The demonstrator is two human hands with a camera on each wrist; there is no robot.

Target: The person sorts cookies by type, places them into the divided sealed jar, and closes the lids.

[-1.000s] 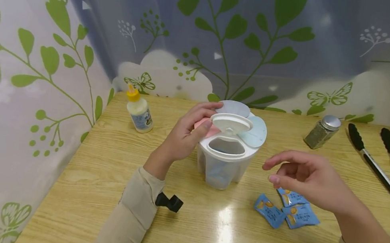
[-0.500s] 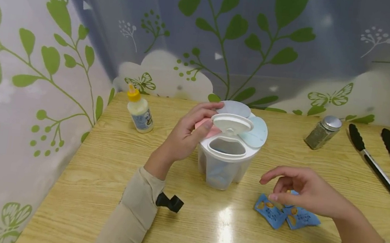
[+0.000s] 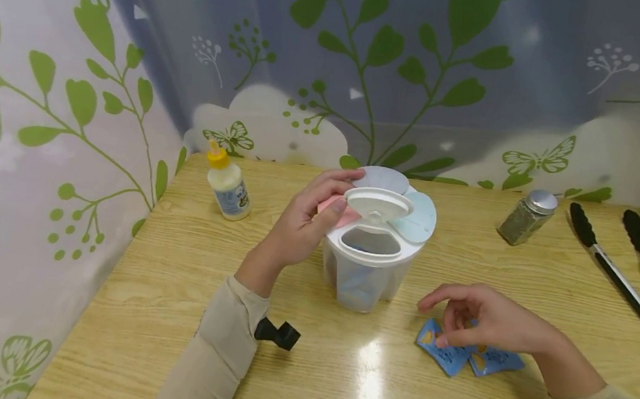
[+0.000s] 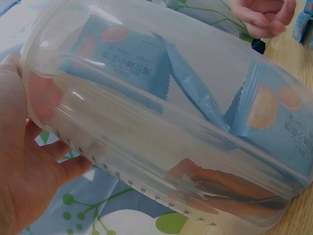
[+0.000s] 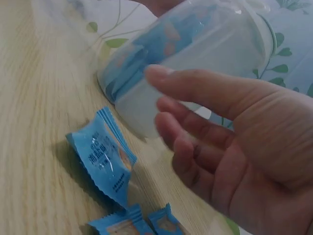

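Note:
A clear multi-compartment food container with flip lids stands upright on the table. Its near white lid is raised, showing the opening. My left hand holds the container's left rim, thumb on the pink lid. Through the wall, the left wrist view shows blue snack packets in one compartment and orange-brown packets in another. My right hand hovers with loosely bent fingers and holds nothing. Below it lie blue biscuit packets, partly covered in the head view; the right wrist view shows three.
A glue bottle with a yellow cap stands to the left. At the back right are a glass spice jar with a metal lid and black-tipped tongs, spread apart. A patterned curtain closes off the table's far side.
My right hand has come down and slightly left over the blue packets, now hiding part of them. The left hand and the container have stayed in place.

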